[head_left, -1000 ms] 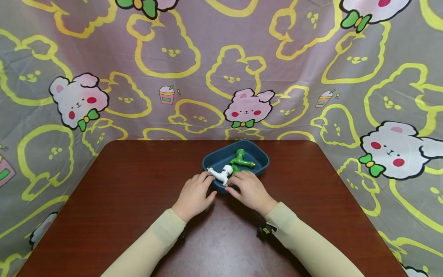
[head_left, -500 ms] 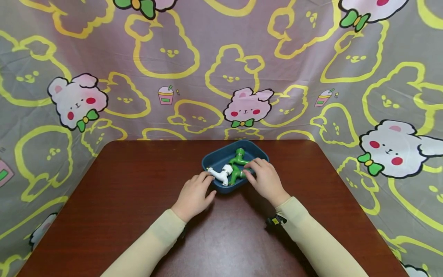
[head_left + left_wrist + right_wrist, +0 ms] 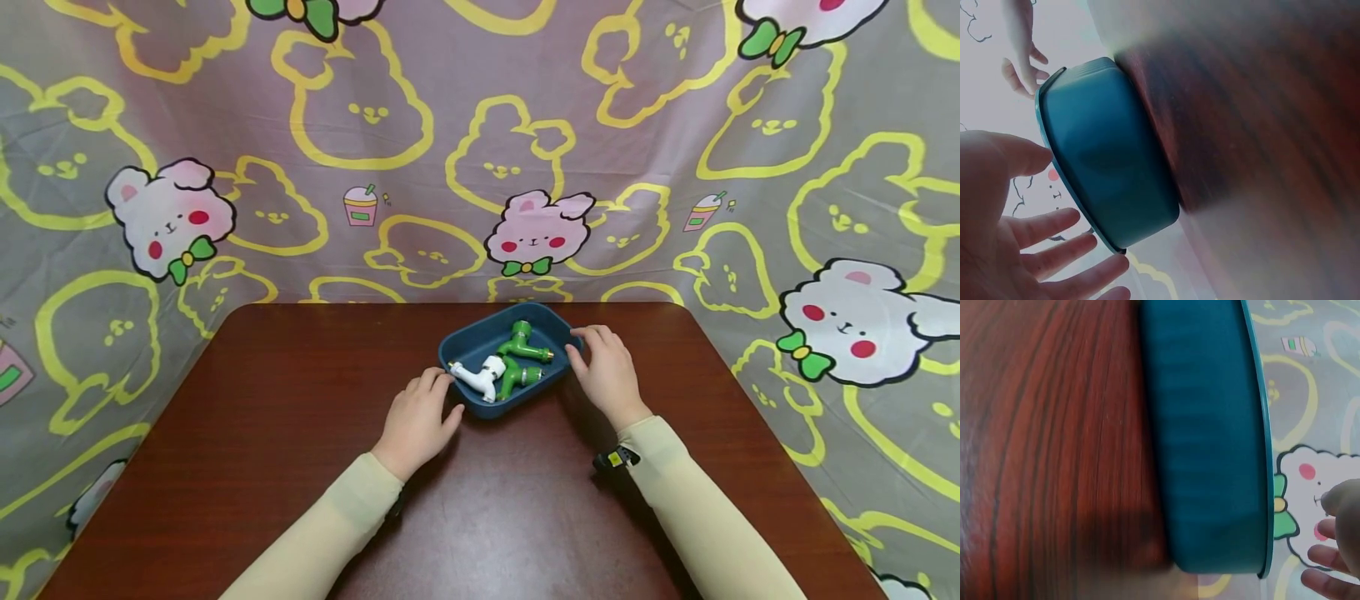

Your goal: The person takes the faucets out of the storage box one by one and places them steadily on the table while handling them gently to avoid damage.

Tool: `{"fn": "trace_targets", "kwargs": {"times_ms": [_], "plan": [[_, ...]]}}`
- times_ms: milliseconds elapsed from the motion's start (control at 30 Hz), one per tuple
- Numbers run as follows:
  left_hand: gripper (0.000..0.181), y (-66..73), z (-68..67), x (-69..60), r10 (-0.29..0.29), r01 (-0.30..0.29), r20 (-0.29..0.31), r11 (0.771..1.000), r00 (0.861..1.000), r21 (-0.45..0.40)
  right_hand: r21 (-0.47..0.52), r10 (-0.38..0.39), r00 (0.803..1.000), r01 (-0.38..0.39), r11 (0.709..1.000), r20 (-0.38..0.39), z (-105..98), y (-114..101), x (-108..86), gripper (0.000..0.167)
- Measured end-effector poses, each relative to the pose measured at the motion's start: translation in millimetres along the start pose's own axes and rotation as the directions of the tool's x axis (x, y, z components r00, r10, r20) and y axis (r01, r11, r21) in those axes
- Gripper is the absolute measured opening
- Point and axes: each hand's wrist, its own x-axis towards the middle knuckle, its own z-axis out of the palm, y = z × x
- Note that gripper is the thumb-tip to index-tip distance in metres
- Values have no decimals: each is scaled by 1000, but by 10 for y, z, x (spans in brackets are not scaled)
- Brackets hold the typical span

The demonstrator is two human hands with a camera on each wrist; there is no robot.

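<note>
On the table (image 3: pixel 300 408), two relaxed, uncurled hands (image 3: pixel 415 422) (image 3: pixel 609 377) flank one blue basin (image 3: pixel 492 411) holding three taps (image 3: pixel 481 381) (image 3: pixel 519 342) (image 3: pixel 516 377).

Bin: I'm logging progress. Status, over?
Left hand, right hand at opposite sides of bin. White tap, two green taps inside. No obstruction seen.
</note>
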Motion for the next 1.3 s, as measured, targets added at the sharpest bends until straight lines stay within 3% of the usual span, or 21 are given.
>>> {"fn": "trace_targets", "kwargs": {"times_ms": [200,500,700,1300], "plan": [[45,-4,16,-4,-44,44,-2,999,999,-8,21,112,990,-114,993,85,10,87,6,43],[47,5,41,-23,-59,59,18,998,998,-20,66,238,944,-258,964,227,48,111,10,55],[49,18,36,-38,-55,56,29,998,998,-25,76,261,926,-291,954,271,63,110,3,59],[51,37,10,-41,-15,16,41,1000,999,-25,76,294,904,-332,940,311,120,149,11,63]]}}
